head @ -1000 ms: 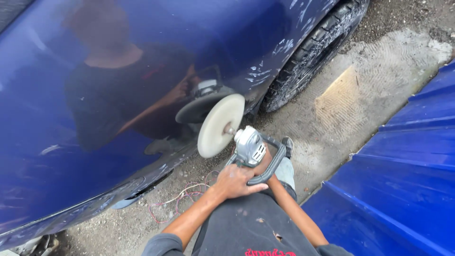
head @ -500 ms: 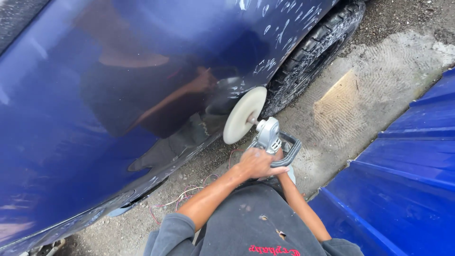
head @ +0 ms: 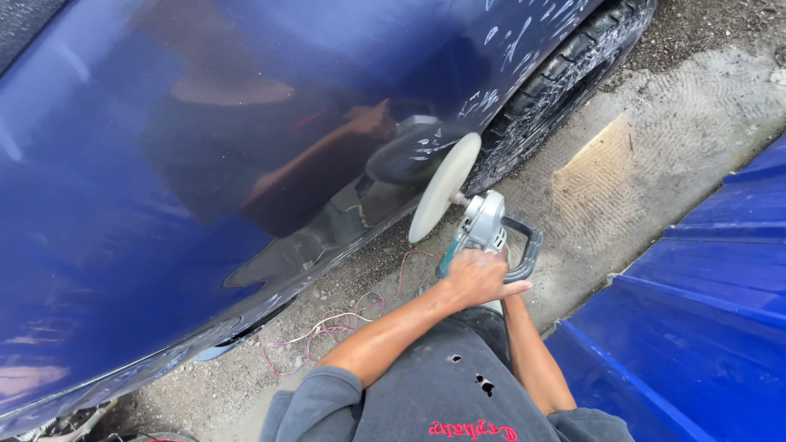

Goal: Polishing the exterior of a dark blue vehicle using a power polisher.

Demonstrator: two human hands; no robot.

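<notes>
- Nearest, at 6 o'clock: dark grey shirt with small holes, both forearms reaching forward.
- Left hand (head: 477, 277) is wrapped tight around the polisher (head: 485, 229) body, fingers closed on it.
- Right hand is hidden behind the left hand and the tool; grip cannot be told. Its forearm runs toward the black loop handle (head: 524, 250).
- Polisher sits just right of centre; white round pad (head: 444, 187) tilted, edge against the lower car panel (head: 205, 164).
- Ground (head: 647, 155): rough concrete and gravel, sandy patch at 2 o'clock.
- Thin reddish cord (head: 327, 336) lies loose at 7 o'clock.
- Blue sheet metal (head: 704, 319) at 4 o'clock.
- Farthest: tyre (head: 565, 78) at 1 o'clock, white smears on the paint.
</notes>
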